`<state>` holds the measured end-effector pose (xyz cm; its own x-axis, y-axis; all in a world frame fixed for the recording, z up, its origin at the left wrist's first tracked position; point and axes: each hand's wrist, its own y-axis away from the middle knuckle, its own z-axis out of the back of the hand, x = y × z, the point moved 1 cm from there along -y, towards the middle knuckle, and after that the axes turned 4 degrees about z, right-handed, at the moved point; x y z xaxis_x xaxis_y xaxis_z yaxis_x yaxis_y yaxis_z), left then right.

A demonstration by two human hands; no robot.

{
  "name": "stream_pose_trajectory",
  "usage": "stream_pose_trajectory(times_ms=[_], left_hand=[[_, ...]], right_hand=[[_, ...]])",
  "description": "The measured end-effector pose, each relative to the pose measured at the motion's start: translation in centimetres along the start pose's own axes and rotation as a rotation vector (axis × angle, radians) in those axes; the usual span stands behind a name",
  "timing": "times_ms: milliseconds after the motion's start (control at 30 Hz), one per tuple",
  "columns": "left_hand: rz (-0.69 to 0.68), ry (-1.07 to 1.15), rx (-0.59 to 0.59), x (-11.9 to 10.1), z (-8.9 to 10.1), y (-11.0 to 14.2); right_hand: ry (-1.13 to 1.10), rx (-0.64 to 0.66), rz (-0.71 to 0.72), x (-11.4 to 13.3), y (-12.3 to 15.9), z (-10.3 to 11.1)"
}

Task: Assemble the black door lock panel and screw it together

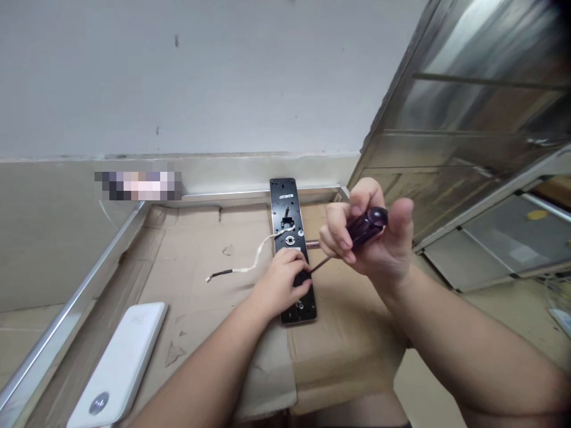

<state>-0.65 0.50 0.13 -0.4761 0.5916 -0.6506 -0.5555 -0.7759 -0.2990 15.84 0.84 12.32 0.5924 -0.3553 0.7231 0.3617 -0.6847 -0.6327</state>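
The right hand [372, 238] is wrapped firmly around the dark handle of a screwdriver [368, 227], fingers [336, 235] closed on one side and thumb on the other; its thin shaft [322, 264] slants down toward the lower part of the panel. The left hand [280, 284] lies over that lower part, its fingers [292, 267] curled down against a black door-lock panel [285, 205]; a small dark spot shows at the fingertips, but the view is poor, and I cannot tell whether they pinch a part or only press the panel; the screwdriver tip ends right beside them.

The panel lies lengthwise on a flattened cardboard sheet [214, 255], its top end near the wall; a metal spindle [313, 244] sticks out from its side; a white-and-black wire [252, 264] runs from it across the cardboard to the left. A white flat slab [118, 365], perhaps a power bank, lies at the lower left, well apart from the hands; a stainless steel cabinet [450, 119] stands to the right, and a painted wall [200, 77] rises behind.
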Motion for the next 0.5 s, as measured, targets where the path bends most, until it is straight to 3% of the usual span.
stream_pose_trajectory(times_ms=[233,367,500], left_hand=[[0.033,-0.001,0.021,0.1,0.0,0.0],[0.043,0.003,0.028,0.1,0.0,-0.1],[0.048,0.009,0.025,0.0,0.1,-0.1]], right_hand=[[0.082,0.106,-0.138,0.9,-0.3,0.8],[0.010,0.170,-0.239,1.4,-0.5,0.6],[-0.071,0.139,-0.182,0.9,-0.1,-0.1]])
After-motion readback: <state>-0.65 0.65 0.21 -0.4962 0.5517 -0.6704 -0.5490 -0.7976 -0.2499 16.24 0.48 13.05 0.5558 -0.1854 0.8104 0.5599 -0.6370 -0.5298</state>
